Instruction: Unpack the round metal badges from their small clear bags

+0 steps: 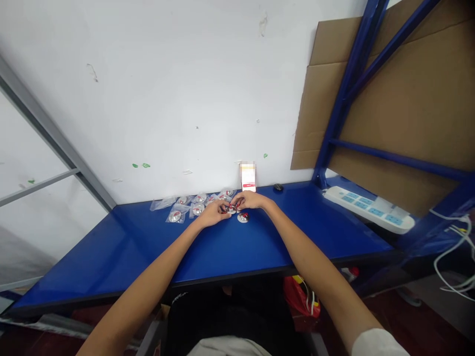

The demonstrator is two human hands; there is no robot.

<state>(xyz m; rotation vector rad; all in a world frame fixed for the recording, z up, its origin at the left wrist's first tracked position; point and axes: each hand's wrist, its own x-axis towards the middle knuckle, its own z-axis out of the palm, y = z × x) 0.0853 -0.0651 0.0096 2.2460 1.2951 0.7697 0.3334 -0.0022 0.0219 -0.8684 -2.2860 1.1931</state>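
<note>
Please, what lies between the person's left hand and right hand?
In the head view, a small round piece with red parts lies between left hand and right hand.

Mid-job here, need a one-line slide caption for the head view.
Left hand and right hand meet at a small round piece over a blue table, with bagged discs nearby.

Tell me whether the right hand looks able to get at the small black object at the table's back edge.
Probably yes: nothing visible stands between the right hand and the small black object, though that hand is now occupied with the silver-and-red piece.
</note>
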